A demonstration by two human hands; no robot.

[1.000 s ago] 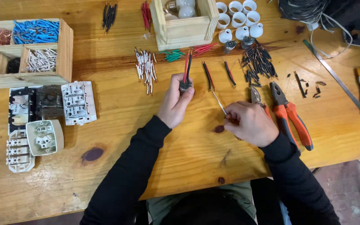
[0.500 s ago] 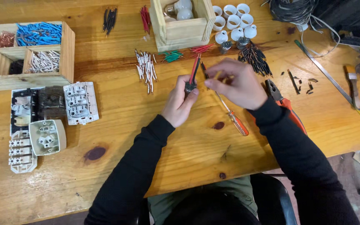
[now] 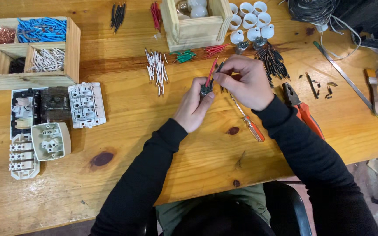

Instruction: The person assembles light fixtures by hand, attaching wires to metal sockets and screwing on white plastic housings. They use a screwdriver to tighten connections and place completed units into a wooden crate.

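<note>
The left hand holds a small dark socket part up above the bench, its fingers closed around the part's lower body. A red wire already stands up out of the part, so one lead seems to be seated. The right hand pinches a dark wire between thumb and forefinger just beside the red one, its tip at or very near the top of the part; whether it has gone in cannot be told. By that reading the wiring is about halfway, with the second lead to seat and any fastening left to do.

The orange-handled screwdriver lies loose on the bench just below the right wrist, untouched, and the orange pliers lie to its right. More cut wires lie near: a white bundle to the left of the hands, and a dark pile just past the right hand.
</note>
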